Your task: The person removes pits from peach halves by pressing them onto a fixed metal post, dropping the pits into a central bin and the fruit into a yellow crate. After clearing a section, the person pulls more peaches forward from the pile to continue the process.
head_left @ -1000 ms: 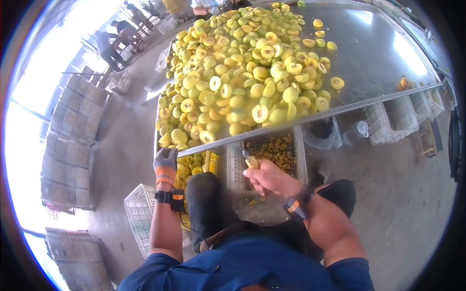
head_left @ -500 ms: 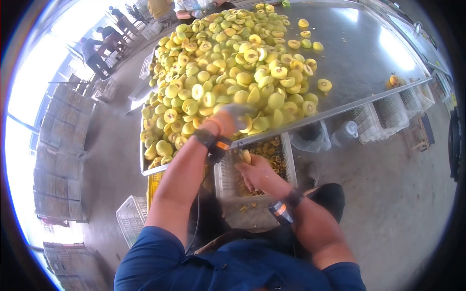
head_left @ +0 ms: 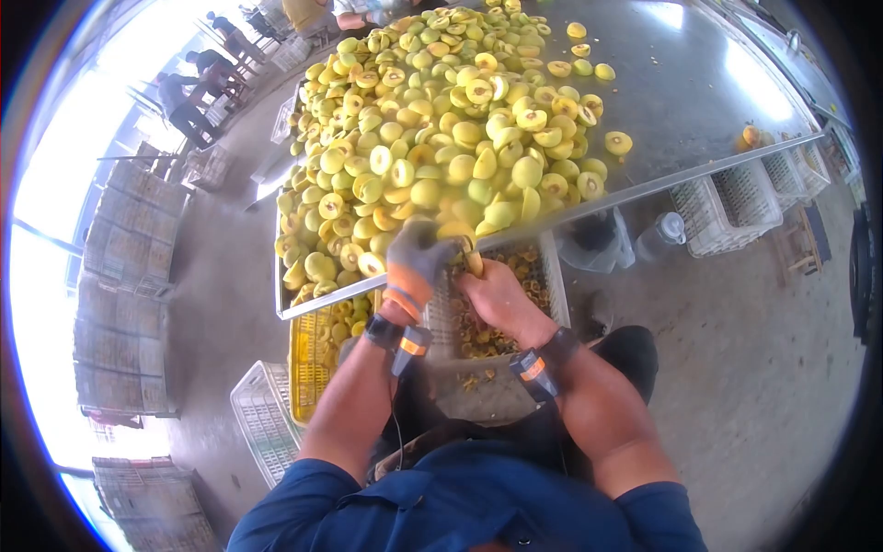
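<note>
My left hand [head_left: 412, 264], in a grey glove with an orange cuff, is closed at the table's near edge. A yellow-green peach half [head_left: 456, 232] is in its fingers, partly hidden. My bare right hand [head_left: 501, 299] is wrapped round a small tool with a light wooden handle [head_left: 474, 263]. The tool's upper end meets the fruit; its tip is hidden. Just beyond my hands lies a big heap of peach halves [head_left: 423, 191], several with the brown stone cavity facing up. Under my hands stands a pale crate [head_left: 556, 294] of brownish pits and scraps.
The metal table [head_left: 662, 120] has a raised rim. Below my left forearm is a yellow crate [head_left: 308, 368] holding fruit halves, beside a white basket [head_left: 262, 414]. White crates [head_left: 727, 216] and a clear jug [head_left: 660, 235] stand right. Another person's arm [head_left: 354, 18] shows across the table.
My left hand has drawn back from the heap to the table edge with a peach half, meeting the tool. My right hand has risen slightly. The yellow crate shows more.
</note>
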Available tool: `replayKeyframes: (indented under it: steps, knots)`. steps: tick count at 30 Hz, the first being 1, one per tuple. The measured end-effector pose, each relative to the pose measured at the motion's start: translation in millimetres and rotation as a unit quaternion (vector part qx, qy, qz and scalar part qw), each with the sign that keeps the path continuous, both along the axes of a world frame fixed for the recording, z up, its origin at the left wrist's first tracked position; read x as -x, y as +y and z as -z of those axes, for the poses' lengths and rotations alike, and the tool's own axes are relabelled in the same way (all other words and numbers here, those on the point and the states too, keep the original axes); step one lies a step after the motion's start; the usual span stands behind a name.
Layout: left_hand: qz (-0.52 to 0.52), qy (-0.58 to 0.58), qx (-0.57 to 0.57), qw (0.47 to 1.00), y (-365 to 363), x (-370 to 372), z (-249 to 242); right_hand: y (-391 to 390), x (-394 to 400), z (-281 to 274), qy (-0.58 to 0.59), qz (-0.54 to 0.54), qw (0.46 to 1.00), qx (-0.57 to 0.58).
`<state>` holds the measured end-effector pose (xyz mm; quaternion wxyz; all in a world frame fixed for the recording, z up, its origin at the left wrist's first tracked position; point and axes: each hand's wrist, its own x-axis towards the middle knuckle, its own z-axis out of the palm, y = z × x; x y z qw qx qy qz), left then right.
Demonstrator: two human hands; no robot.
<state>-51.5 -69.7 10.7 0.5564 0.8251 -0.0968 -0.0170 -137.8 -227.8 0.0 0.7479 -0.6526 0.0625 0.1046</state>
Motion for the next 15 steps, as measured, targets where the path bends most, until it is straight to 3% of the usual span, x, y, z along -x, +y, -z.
replayKeyframes:
  steps: [4, 5, 7, 9, 12, 14, 15]
  knots:
    - [-0.044, -0.015, 0.021, 0.999, -6, 21, 7, -3, 10, -8, 0.127, -0.048, 0.979, -0.153]
    - [-0.047, -0.023, 0.012, 0.999, -7, 26, 7, 0, 11, -9, 0.108, -0.045, 0.983, -0.139]
    - [-0.024, 0.0, 0.101, 0.995, -9, 30, 8, 5, 13, -9, 0.072, -0.037, 0.99, -0.112]
    - [-0.002, 0.048, 0.181, 0.982, -9, 34, -2, 3, 14, -10, 0.088, -0.046, 0.983, -0.157]
    - [0.004, 0.165, 0.409, 0.898, -9, 30, -12, -1, 11, -19, 0.086, -0.073, 0.986, -0.12]
    - [0.058, -0.011, 0.193, 0.979, -2, 17, 12, -1, 10, -20, 0.048, -0.094, 0.992, -0.072]
    - [0.055, -0.029, 0.155, 0.986, 2, 9, 31, 0, 12, -16, 0.016, -0.105, 0.993, -0.053]
